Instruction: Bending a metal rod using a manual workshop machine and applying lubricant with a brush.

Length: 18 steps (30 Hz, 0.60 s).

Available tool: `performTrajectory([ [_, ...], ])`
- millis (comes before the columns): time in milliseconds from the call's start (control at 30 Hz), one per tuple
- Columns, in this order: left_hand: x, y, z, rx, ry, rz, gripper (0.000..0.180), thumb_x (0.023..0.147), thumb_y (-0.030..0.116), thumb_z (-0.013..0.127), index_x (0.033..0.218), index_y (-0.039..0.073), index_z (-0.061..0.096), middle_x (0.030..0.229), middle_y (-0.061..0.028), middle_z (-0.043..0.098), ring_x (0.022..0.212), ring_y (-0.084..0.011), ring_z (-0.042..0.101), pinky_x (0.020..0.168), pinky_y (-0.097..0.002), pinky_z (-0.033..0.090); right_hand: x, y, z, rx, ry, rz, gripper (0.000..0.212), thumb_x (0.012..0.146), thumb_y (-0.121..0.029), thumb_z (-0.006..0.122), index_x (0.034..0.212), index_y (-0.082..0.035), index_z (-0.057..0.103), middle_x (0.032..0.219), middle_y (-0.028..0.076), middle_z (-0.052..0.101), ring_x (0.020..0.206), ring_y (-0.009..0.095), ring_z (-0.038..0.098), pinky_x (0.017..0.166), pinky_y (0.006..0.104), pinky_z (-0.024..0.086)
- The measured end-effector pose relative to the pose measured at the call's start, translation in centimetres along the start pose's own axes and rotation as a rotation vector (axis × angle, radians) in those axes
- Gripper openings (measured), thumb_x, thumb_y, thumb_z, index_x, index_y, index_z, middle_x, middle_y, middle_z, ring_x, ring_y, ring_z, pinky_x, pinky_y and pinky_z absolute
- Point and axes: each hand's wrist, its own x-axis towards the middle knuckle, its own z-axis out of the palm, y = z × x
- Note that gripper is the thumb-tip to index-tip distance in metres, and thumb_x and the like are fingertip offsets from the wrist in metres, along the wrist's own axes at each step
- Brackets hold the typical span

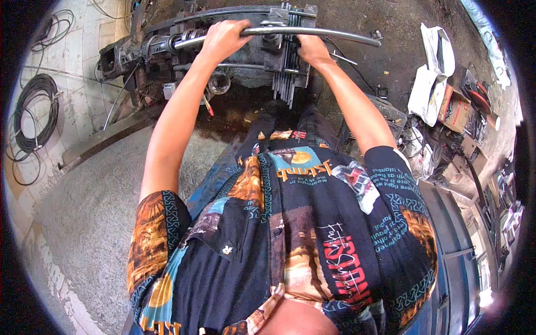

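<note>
A long, slightly bent grey metal tube (329,36) lies across the top of a greasy machine. My left hand (223,40) is wrapped round it left of its middle. Below the tube, at the machine's right end, my right hand (312,50) is closed beside a stack of thin metal strips (283,92); its fingertips are partly hidden, and what they hold does not show. The machine's dark clamp-like end (114,60) sits left of my left hand, with a ribbed cylindrical part (159,46) between them.
Beneath the machine are a round clear container (219,84) and a red-tipped tool (208,107). A coil of black cable (38,114) lies on the floor at left. On the right are a white sack (431,78), a red-brown carton (455,111) and assorted tools.
</note>
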Motion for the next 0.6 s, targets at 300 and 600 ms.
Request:
performTrajectory([
  [300,-7.8,4.8,9.5,-0.898,0.643,-0.595,0.026,0.086,0.016,0.068,0.104,-0.003,0.065,0.093,-0.0068,0.066,0.081,-0.0144,0.063,0.074,-0.0256,0.049,0.4,-0.5,2.3,0.075,0.162,0.047,0.048,0.068,0.005,0.060,0.115,-0.003,0.061,0.110,0.026,0.060,0.106,0.045,0.055,0.088,0.0475,0.047],
  [600,0.9,0.4,15.2,-1.711,0.358,-1.091,0.025,0.088,0.020,0.067,0.107,0.005,0.063,0.094,-0.0058,0.068,0.077,-0.0151,0.064,0.058,-0.0271,0.050,1.0,-1.2,3.2,0.063,0.185,0.087,0.030,0.072,-0.007,0.068,0.101,-0.002,0.063,0.103,0.025,0.062,0.101,0.043,0.058,0.086,0.0495,0.050],
])
